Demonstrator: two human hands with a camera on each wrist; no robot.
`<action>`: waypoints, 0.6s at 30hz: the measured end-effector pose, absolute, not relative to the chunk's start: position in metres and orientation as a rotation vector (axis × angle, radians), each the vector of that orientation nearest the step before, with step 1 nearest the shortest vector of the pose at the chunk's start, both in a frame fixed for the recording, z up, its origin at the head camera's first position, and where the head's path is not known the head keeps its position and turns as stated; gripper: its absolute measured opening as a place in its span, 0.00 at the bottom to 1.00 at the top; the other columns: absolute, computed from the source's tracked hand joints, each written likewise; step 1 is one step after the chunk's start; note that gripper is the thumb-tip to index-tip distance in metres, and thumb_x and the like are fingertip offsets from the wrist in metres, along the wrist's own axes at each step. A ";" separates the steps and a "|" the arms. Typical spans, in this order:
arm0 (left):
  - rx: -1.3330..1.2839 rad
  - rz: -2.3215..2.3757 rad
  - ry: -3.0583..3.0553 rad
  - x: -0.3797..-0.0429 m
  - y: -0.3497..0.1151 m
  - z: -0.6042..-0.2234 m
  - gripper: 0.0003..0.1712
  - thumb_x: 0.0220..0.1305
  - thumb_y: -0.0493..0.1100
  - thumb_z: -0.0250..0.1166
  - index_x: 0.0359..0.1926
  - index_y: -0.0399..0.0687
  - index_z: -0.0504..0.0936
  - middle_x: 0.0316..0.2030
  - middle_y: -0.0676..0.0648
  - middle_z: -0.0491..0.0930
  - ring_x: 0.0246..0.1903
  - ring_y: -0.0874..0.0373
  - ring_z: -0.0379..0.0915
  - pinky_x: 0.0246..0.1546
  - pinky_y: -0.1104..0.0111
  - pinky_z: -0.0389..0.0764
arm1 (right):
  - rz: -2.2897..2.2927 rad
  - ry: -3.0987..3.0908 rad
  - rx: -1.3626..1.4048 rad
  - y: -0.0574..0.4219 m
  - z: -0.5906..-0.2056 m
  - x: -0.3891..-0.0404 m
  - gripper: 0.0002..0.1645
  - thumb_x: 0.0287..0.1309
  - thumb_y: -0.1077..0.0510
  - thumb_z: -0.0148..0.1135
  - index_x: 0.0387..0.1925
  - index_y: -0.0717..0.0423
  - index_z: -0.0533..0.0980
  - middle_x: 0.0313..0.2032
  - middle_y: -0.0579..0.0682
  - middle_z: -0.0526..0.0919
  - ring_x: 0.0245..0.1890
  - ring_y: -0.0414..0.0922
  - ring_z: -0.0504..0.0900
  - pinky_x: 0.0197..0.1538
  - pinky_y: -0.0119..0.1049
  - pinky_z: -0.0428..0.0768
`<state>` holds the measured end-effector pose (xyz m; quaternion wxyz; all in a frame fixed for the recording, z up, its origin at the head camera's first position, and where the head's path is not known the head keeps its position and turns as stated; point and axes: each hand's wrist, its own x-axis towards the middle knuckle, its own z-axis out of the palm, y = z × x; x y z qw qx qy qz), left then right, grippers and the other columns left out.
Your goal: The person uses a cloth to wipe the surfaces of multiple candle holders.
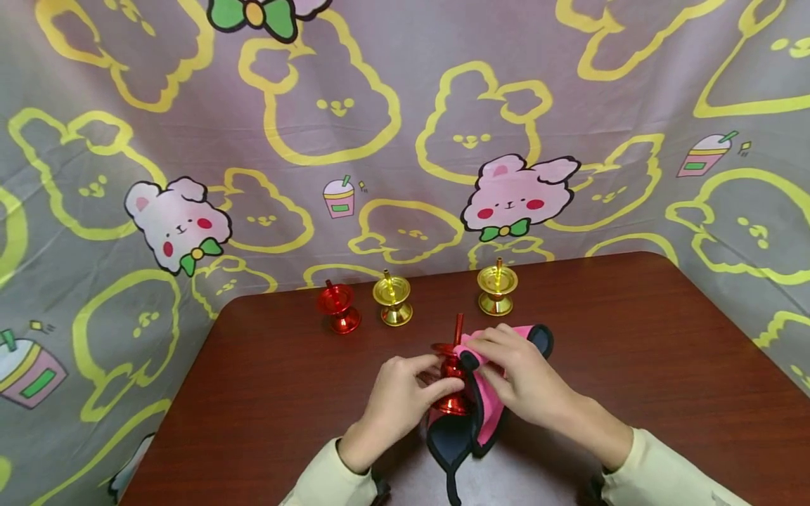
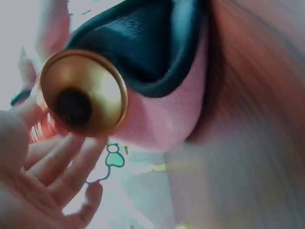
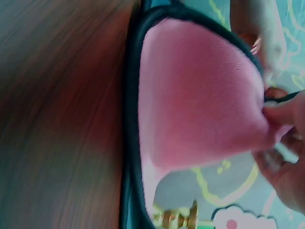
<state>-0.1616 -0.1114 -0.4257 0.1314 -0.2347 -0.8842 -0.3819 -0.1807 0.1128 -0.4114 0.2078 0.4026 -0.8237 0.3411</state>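
My left hand point(image 1: 399, 400) grips a shiny red candlestick point(image 1: 453, 402) around its body, thumb in front. A thin tube rises from the candlestick's shallow dish. In the left wrist view its gold-toned underside point(image 2: 102, 88) shows, with a dark hollow in the middle. The right hand point(image 1: 522, 376) pinches a soft pink cloth piece point(image 3: 200, 95) with black edging, right beside the candlestick. Part of this cloth is folded up against the candlestick's right side; its dark inner face point(image 1: 451, 434) lies below the base. A black tail hangs from its near end.
On the brown table point(image 1: 266, 400), another red candlestick point(image 1: 338, 309) stands at the back left. Next to it is a gold one point(image 1: 394, 302), and a second gold one point(image 1: 496, 292) stands farther right. A printed curtain point(image 1: 392, 133) hangs behind the table.
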 end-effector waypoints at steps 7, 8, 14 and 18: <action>-0.666 -1.966 -2.491 -0.163 -0.121 -0.425 0.17 0.64 0.43 0.71 0.51 0.39 0.85 0.39 0.45 0.86 0.36 0.60 0.82 0.39 0.66 0.83 | 1.399 -2.167 1.188 0.129 -0.412 -0.184 0.26 0.53 0.74 0.71 0.53 0.56 0.83 0.51 0.49 0.85 0.53 0.45 0.79 0.55 0.32 0.77; -0.704 -2.023 -2.484 -0.164 -0.121 -0.426 0.18 0.66 0.43 0.70 0.52 0.37 0.83 0.41 0.42 0.86 0.38 0.60 0.82 0.40 0.67 0.83 | 1.456 -2.155 1.196 0.129 -0.412 -0.184 0.25 0.54 0.74 0.70 0.54 0.56 0.83 0.51 0.50 0.85 0.53 0.47 0.80 0.56 0.32 0.77; -0.843 -2.238 -2.432 -0.165 -0.114 -0.432 0.29 0.71 0.50 0.65 0.57 0.26 0.78 0.47 0.35 0.83 0.41 0.63 0.81 0.46 0.69 0.81 | 1.668 -2.165 1.140 0.132 -0.414 -0.181 0.24 0.58 0.73 0.67 0.55 0.55 0.82 0.54 0.51 0.84 0.57 0.50 0.79 0.55 0.34 0.79; -0.901 -2.345 -2.398 -0.164 -0.110 -0.434 0.29 0.73 0.47 0.61 0.60 0.24 0.74 0.47 0.31 0.82 0.43 0.63 0.80 0.47 0.69 0.80 | 1.711 -2.179 1.124 0.131 -0.415 -0.179 0.22 0.60 0.72 0.66 0.55 0.55 0.82 0.54 0.52 0.84 0.59 0.48 0.79 0.55 0.35 0.79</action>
